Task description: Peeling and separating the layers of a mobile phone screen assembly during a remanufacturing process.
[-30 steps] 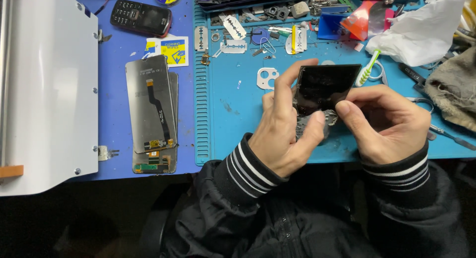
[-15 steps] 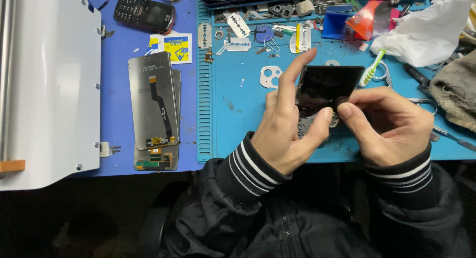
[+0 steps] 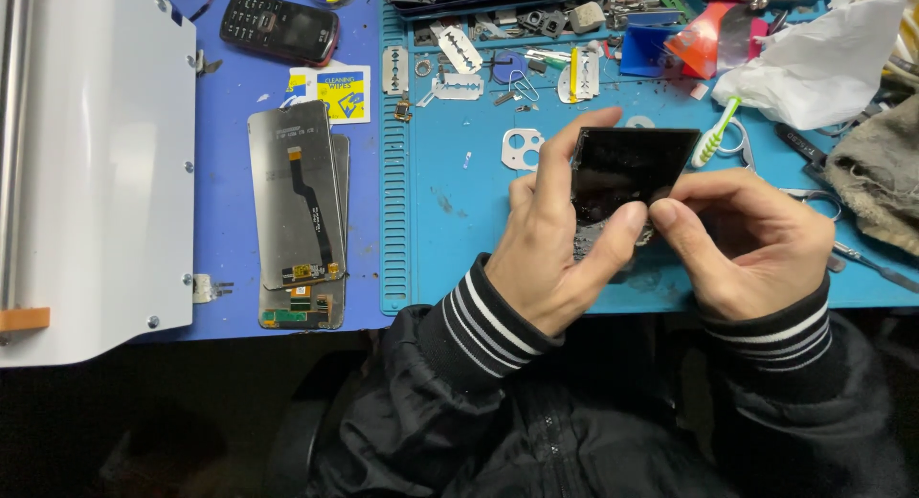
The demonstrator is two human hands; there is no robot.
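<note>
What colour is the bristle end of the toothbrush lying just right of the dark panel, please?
Green bristle end on a white toothbrush, seen in the head view.

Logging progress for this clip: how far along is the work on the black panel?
Done: grey debris already lies on the blue mat. In hand: the left hand holds the black panel while the right hand picks at its lower edge. Left: two screen assemblies lie untouched beside the mat.
</note>
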